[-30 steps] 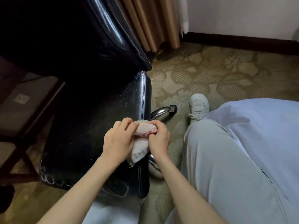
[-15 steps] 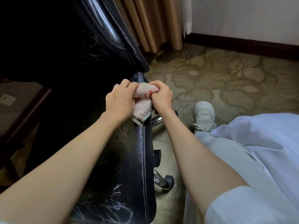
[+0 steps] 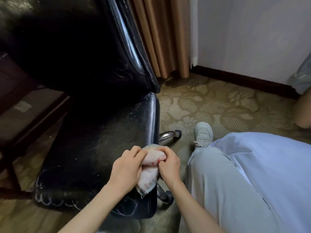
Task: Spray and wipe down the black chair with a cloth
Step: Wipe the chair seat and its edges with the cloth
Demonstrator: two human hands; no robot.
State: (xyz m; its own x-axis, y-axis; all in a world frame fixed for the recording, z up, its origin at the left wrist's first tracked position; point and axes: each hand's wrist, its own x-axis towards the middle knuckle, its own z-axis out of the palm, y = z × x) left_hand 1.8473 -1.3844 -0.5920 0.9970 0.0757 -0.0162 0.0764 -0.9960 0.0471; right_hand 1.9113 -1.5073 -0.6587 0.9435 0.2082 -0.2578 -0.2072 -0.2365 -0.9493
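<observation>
no readable text; red marks on the cloth (image 3: 149, 174) are too blurred

The chair (image 3: 104, 140) has its back cut off by the top edge, and the back's face is lost in shadow. The base (image 3: 165, 136) is mostly hidden under the chair's seat. At the chair's right edge, the left hand (image 3: 126, 169) and right hand (image 3: 170, 163) cover the middle of the cloth (image 3: 150, 174). Left of the chair, a wooden frame (image 3: 33, 118) runs out of view, and its label (image 3: 22, 105) is too small to read.

surface: patterned carpet (image 3: 218, 105) | standing on it: black chair (image 3: 101, 148), white shoe (image 3: 202, 133) beside chair
</observation>
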